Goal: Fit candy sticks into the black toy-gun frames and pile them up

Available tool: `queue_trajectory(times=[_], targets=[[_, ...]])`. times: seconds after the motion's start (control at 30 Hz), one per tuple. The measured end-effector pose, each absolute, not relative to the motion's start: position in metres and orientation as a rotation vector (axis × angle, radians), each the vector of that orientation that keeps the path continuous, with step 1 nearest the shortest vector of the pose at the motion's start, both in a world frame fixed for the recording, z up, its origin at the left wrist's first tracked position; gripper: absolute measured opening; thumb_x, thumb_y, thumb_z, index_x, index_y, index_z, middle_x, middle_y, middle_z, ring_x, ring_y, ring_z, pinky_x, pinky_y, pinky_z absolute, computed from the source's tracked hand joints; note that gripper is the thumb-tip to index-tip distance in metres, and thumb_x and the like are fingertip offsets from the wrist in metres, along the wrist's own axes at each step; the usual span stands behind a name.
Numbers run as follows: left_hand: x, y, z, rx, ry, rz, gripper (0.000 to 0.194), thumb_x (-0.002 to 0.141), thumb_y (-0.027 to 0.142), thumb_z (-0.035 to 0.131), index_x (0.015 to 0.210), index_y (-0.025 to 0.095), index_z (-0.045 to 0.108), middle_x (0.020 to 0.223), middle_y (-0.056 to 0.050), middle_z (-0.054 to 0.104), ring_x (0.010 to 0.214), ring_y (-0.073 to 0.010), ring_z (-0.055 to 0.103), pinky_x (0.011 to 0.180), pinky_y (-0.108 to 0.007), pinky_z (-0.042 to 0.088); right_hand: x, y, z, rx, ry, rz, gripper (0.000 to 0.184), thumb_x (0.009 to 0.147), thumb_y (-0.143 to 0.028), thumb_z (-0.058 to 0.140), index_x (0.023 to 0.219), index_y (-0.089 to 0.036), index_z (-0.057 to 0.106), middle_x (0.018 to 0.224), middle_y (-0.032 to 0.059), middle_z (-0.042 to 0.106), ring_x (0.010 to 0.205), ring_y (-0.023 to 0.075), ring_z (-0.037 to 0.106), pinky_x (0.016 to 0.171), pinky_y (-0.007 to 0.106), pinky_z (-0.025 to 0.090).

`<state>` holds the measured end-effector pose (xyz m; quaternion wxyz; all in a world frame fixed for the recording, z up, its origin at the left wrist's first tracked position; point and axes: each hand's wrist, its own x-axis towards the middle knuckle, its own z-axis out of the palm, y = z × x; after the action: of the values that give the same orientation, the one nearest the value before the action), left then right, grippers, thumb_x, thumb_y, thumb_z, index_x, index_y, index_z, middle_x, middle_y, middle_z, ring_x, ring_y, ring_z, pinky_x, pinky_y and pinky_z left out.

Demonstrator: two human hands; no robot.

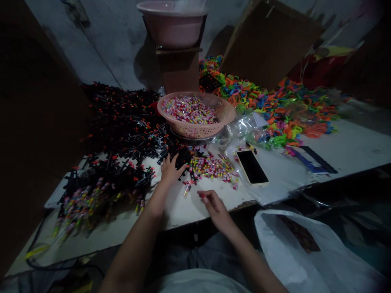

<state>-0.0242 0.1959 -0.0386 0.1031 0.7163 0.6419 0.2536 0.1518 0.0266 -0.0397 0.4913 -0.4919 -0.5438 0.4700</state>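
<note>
My left hand (171, 170) rests with its fingers spread at the edge of a heap of small black plastic pieces with orange tips (125, 122). My right hand (217, 208) is above the table's front edge, its thumb and fingers pinched on a small red piece (202, 196). Between the hands lies a single small candy-filled tube (187, 189). Just beyond it, a loose pile of similar colourful tubes (210, 167) is spread on the white table (180, 213). The exact shape of the red piece is too small to tell.
A pink basket (224, 118) full of small tubes stands behind. Black pieces with tubes attached (82, 207) lie at left. A phone (253, 167) lies at right, before a heap of bright plastic pieces (275, 106). A white sack (284, 248) is below the table edge.
</note>
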Motion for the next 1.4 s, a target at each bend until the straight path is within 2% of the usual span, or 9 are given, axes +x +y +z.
queue_trajectory(times=[0.07, 0.13, 0.23, 0.57, 0.8, 0.9, 1.03, 1.23, 1.4], targets=[[-0.024, 0.192, -0.043, 2.138, 1.861, 0.744, 0.063, 0.079, 0.049, 0.057, 0.133, 0.017, 0.048, 0.146, -0.019, 0.035, 0.134, -0.0372, 0.032, 0.108, -0.053, 0.027, 0.142, 0.025, -0.036, -1.104, -1.34, 1.338, 0.033, 0.09, -0.055, 0.045, 0.092, -0.022, 0.049, 0.117, 0.0097, 0.062, 0.105, 0.02, 0.058, 0.092, 0.039, 0.044], [-0.025, 0.183, -0.046, 2.159, 1.835, 0.75, 0.061, 0.081, 0.046, 0.056, 0.133, 0.016, 0.047, 0.146, -0.019, 0.035, 0.135, -0.0347, 0.032, 0.109, -0.049, 0.027, 0.129, 0.028, -0.033, -1.019, -1.274, 1.572, 0.04, 0.084, -0.062, 0.048, 0.09, -0.022, 0.049, 0.118, 0.0092, 0.059, 0.096, 0.0203, 0.061, 0.077, 0.036, 0.051], [-0.03, 0.166, -0.047, 2.174, 1.79, 0.757, 0.057, 0.083, 0.043, 0.055, 0.132, 0.015, 0.048, 0.145, -0.02, 0.036, 0.134, -0.0329, 0.035, 0.109, -0.048, 0.03, 0.118, 0.037, -0.034, -0.962, -1.083, 1.791, 0.05, 0.072, -0.068, 0.059, 0.087, -0.022, 0.049, 0.119, 0.0082, 0.055, 0.089, 0.0205, 0.064, 0.065, 0.032, 0.053], [-0.04, 0.089, -0.04, 2.006, 1.674, 0.907, 0.038, 0.083, 0.041, 0.055, 0.115, 0.021, 0.062, 0.138, -0.012, 0.047, 0.129, -0.0264, 0.044, 0.108, -0.042, 0.036, 0.159, 0.043, -0.038, -1.152, -0.853, 1.6, 0.047, 0.068, -0.063, 0.067, 0.081, -0.021, 0.051, 0.116, 0.0086, 0.061, 0.09, 0.0195, 0.064, 0.082, 0.037, 0.049], [-0.038, 0.065, -0.036, 1.947, 1.685, 1.121, 0.036, 0.084, 0.037, 0.055, 0.114, 0.019, 0.06, 0.13, -0.012, 0.056, 0.126, -0.0259, 0.046, 0.109, -0.045, 0.033, 0.149, 0.024, -0.033, -1.122, -1.15, 1.436, 0.037, 0.083, -0.058, 0.053, 0.088, -0.022, 0.052, 0.111, 0.0075, 0.063, 0.091, 0.0184, 0.06, 0.081, 0.035, 0.047], [-0.041, 0.06, -0.034, 1.857, 1.668, 1.104, 0.039, 0.085, 0.036, 0.053, 0.12, 0.02, 0.056, 0.123, -0.011, 0.061, 0.117, -0.0232, 0.054, 0.102, -0.041, 0.04, 0.148, 0.021, -0.033, -1.152, -1.288, 1.307, 0.031, 0.089, -0.053, 0.047, 0.093, -0.022, 0.053, 0.108, 0.0057, 0.061, 0.093, 0.018, 0.057, 0.082, 0.033, 0.046], [-0.047, 0.054, -0.034, 1.898, 1.635, 1.111, 0.036, 0.084, 0.035, 0.053, 0.115, 0.018, 0.058, 0.125, -0.013, 0.059, 0.118, -0.024, 0.053, 0.104, -0.041, 0.038, 0.182, 0.039, -0.035, -1.388, -1.333, 0.924, 0.03, 0.092, -0.05, 0.037, 0.1, -0.022, 0.048, 0.09, 0.0036, 0.058, 0.084, 0.0185, 0.056, 0.078, 0.033, 0.046], [-0.053, 0.052, -0.037, 1.992, 1.632, 1.046, 0.038, 0.083, 0.041, 0.054, 0.11, 0.015, 0.061, 0.119, -0.013, 0.061, 0.113, -0.0261, 0.054, 0.101, -0.042, 0.039, 0.272, 0.088, -0.02, -2.177, -1.265, -0.038, 0.032, 0.081, -0.042, 0.057, 0.095, -0.015, 0.049, 0.101, 0.0166, 0.056, 0.1, 0.0315, 0.051, 0.086, 0.043, 0.037], [-0.056, 0.055, -0.033, 2.012, 1.666, 1.021, 0.033, 0.083, 0.043, 0.052, 0.103, 0.019, 0.064, 0.109, -0.01, 0.063, 0.105, -0.0266, 0.056, 0.094, -0.043, 0.042, 0.305, 0.121, -0.013, -2.516, -1.22, -0.049, 0.05, 0.074, -0.051, 0.065, 0.102, -0.013, 0.049, 0.11, 0.0184, 0.057, 0.11, 0.0328, 0.05, 0.091, 0.043, 0.033]])
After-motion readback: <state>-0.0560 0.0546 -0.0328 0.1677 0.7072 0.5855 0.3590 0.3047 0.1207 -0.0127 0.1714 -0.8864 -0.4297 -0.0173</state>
